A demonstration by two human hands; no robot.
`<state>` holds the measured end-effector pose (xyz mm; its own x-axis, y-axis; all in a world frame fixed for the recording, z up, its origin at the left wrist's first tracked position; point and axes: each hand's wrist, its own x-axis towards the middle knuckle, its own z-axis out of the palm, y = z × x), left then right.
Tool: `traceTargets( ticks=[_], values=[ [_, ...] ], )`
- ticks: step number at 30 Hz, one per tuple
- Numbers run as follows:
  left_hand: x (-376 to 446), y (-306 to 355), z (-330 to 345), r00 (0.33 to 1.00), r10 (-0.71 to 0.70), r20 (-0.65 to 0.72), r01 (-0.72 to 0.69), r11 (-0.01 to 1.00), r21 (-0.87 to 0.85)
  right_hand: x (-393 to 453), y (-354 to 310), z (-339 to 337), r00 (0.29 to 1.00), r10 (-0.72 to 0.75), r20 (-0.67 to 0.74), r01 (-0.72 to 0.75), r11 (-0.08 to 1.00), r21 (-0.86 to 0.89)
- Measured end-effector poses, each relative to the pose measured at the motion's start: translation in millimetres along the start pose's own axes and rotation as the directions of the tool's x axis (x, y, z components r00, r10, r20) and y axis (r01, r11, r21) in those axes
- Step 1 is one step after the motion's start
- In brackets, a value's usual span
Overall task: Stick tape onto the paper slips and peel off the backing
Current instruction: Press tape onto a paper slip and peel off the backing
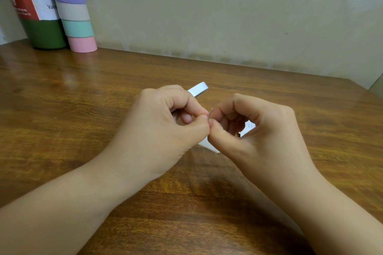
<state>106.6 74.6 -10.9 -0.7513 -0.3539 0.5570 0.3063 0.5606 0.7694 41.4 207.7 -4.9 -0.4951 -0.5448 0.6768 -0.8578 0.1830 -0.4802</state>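
My left hand (163,122) and my right hand (257,130) meet fingertip to fingertip above the middle of the table. Between their thumbs and forefingers they pinch a small white paper slip (210,113), of which only a thin edge shows. A white roll of tape (198,89) lies on the table just behind my left hand, mostly hidden by it. More white paper (208,144) lies on the table under the hands, with a printed corner (248,127) visible through the curl of my right hand.
A dark green bottle (39,12) with a red and white label stands at the back left. Beside it stands a stack of tape rolls (75,18) in purple, beige, mint and pink. The brown wooden table (207,203) ends at a beige wall.
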Motion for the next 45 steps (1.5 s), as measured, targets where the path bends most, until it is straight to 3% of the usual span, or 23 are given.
traceTargets(
  ticks=[10, 23, 34, 42, 45],
  values=[
    [3.1, -2.2, 0.4, 0.997, -0.068, 0.032, 0.072, 0.985, -0.154, -0.1, -1.6, -0.1, 1.000, 0.008, 0.014, -0.008, 0.999, 0.048],
    [3.3, 3.9, -4.4, 0.975, -0.171, 0.144, 0.205, 0.941, -0.270, 1.4, -1.4, -7.7, 0.984, 0.169, 0.056, -0.178, 0.949, 0.262],
    [4.3, 10.3, -7.5, 0.954, -0.214, 0.210, 0.271, 0.916, -0.297, 7.6, 5.1, -11.7, 0.904, 0.399, 0.153, -0.423, 0.787, 0.448],
    [6.3, 10.4, -10.5, 0.951, -0.269, 0.153, 0.302, 0.911, -0.279, 10.0, 14.2, -15.2, 0.883, 0.453, 0.126, -0.463, 0.789, 0.404],
    [7.6, 9.9, -11.8, 0.949, -0.296, 0.111, 0.315, 0.916, -0.250, 12.6, 16.7, -22.0, 0.851, 0.514, 0.109, -0.522, 0.799, 0.299]
  ],
)
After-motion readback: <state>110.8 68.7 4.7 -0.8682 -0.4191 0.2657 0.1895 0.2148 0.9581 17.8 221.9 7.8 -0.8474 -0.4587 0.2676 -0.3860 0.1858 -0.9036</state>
